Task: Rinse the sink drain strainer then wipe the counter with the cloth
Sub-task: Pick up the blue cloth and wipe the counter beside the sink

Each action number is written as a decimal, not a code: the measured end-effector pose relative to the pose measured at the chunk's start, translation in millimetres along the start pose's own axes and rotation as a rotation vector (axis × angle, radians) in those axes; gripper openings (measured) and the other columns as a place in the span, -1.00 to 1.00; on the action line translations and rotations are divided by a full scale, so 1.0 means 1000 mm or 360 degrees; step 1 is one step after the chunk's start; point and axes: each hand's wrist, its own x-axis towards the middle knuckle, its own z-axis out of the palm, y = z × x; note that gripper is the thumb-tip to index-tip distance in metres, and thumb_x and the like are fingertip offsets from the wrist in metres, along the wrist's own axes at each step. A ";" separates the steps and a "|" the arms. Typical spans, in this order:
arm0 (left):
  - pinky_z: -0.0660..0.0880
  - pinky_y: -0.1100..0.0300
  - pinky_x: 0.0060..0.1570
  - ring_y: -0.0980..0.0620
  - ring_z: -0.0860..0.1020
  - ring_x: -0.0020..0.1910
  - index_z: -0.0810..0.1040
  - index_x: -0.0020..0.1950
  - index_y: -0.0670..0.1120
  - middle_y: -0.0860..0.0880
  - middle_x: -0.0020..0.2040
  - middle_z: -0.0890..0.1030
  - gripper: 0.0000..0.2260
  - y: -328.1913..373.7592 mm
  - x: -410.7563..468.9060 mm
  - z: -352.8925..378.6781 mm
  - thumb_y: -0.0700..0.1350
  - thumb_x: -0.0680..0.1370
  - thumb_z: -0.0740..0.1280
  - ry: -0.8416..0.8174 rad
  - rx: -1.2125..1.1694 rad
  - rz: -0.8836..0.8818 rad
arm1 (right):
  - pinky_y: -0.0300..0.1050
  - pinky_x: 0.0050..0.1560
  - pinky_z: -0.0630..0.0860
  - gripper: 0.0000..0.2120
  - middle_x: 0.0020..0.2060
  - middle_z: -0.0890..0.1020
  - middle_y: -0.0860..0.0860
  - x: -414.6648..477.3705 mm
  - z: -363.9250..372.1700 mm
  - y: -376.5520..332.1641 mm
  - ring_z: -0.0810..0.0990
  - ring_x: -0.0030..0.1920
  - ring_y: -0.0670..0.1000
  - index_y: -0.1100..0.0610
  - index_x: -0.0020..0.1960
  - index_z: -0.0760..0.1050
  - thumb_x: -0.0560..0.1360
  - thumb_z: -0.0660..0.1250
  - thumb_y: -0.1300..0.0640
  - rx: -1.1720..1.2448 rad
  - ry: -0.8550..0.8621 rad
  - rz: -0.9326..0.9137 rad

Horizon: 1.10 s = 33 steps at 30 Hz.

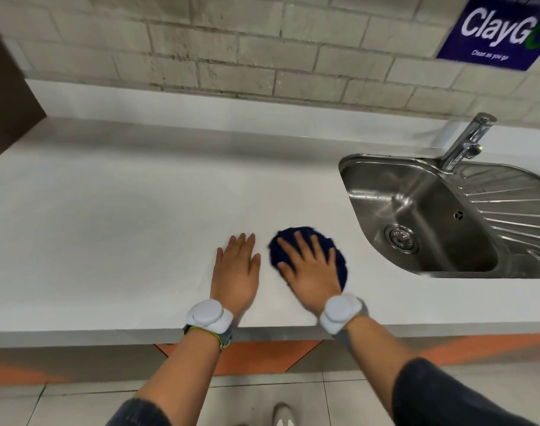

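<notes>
A dark blue cloth [330, 244] lies bunched on the white counter [124, 216], just left of the sink. My right hand [308, 269] presses flat on top of the cloth with fingers spread. Beside it, my left hand [236, 272] rests flat on the bare counter, fingers together, holding nothing. The round metal drain strainer [402, 238] sits in the drain at the bottom of the steel sink [354, 167], to the right of both hands.
A chrome tap [465, 142] stands behind the sink, and a ribbed draining board [514, 210] extends to the right. A brick wall with a purple sign [502, 29] backs the counter. A dark panel [7, 96] borders the far left. The counter's front edge runs below my wrists.
</notes>
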 end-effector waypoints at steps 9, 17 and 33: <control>0.10 0.17 0.49 0.12 0.25 0.46 0.32 0.44 0.04 0.06 0.48 0.31 -0.62 0.004 0.005 -0.032 0.05 0.62 0.10 0.0011 -0.0952 -0.0307 | 0.26 0.43 -0.36 -0.53 0.54 0.12 -0.11 -0.053 0.024 -0.070 -0.17 0.56 0.06 -0.12 0.41 0.25 0.57 -0.09 -0.23 0.0092 -0.0089 -0.0622; -0.05 0.07 0.53 0.03 0.08 0.55 0.17 0.51 0.05 0.02 0.55 0.18 -0.56 -0.005 -0.001 -0.025 0.07 0.63 0.05 -0.0122 -0.0279 -0.0089 | 0.34 0.46 -0.18 -0.54 0.56 0.02 -0.13 0.033 0.009 -0.035 -0.11 0.56 0.09 -0.32 0.46 0.01 0.58 -0.06 -0.23 0.0118 0.0013 -0.0167; 0.22 0.05 0.33 0.00 0.35 0.34 0.35 0.36 0.16 0.11 0.36 0.45 -0.63 0.007 0.028 -0.044 0.13 0.55 0.15 0.0090 -0.0106 -0.0236 | 0.32 0.34 0.29 -0.57 0.41 0.41 -0.13 -0.052 0.009 -0.040 0.42 0.39 0.12 -0.30 0.41 0.19 0.55 -0.01 -0.28 -0.0135 0.0230 -0.0846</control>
